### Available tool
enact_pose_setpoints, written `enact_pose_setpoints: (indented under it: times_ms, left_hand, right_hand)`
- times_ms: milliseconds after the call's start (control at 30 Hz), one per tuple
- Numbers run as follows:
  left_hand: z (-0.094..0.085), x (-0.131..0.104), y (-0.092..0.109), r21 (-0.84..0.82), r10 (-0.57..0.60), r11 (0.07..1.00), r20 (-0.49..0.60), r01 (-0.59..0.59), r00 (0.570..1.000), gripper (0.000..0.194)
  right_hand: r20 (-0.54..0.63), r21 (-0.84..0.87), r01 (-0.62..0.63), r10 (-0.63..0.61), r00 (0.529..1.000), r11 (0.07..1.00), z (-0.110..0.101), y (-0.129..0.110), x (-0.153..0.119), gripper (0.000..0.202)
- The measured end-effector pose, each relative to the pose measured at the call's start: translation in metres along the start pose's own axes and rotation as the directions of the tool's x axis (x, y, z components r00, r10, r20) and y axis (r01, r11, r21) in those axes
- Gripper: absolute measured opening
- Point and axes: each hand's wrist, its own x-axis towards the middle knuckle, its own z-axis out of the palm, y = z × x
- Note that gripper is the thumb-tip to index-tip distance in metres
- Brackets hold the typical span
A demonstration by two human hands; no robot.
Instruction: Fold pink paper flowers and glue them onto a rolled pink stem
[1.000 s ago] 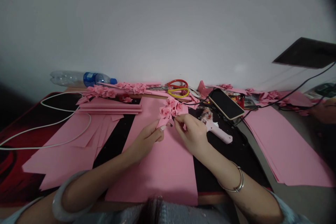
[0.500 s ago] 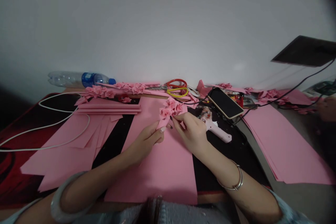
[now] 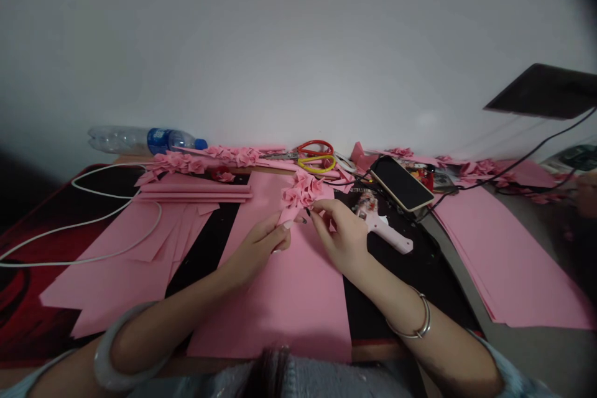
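Note:
My left hand (image 3: 269,236) is closed around the pink stem of a paper flower cluster (image 3: 302,191), which tilts up and away from me. Folded pink petals crowd its top. At the lower right edge of the petals is my right hand (image 3: 342,230), with thumb and forefinger pinched close against them; whether a petal is between those fingertips I cannot make out. Beneath both hands lies a large pink paper sheet (image 3: 280,311). A light-coloured glue gun (image 3: 392,236) rests just right of my right hand.
Paper strips and sheets (image 3: 125,261) lie left under a white cable (image 3: 28,242). Along the wall are more paper flowers (image 3: 177,163), a plastic bottle (image 3: 121,138) and scissors (image 3: 317,163). A phone (image 3: 403,183) and a paper stack (image 3: 508,267) are on the right.
The flower cluster has turned slightly and tipped a little to the left in my left hand. My right fingertips have shifted slightly along its lower right edge.

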Motion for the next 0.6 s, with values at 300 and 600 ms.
enact_pose_setpoints:
  times_ms: [300, 600]
  left_hand:
    - [-0.0002, -0.0015, -0.0005, 0.022, -0.029, 0.999, 0.015, 0.029, 0.999, 0.022]
    - [-0.0005, -0.0016, -0.0005, 0.017, -0.029, 0.999, 0.034, 0.028, 0.999, 0.023]
  right_hand:
    - [-0.02, 0.033, -0.016, 0.017, 1.0, 0.999, 0.0016, 0.0014, -0.0015, 0.013]
    - [0.039, 0.072, 0.005, -0.008, 0.999, 0.997, 0.0013, 0.0008, 0.0003, 0.016]
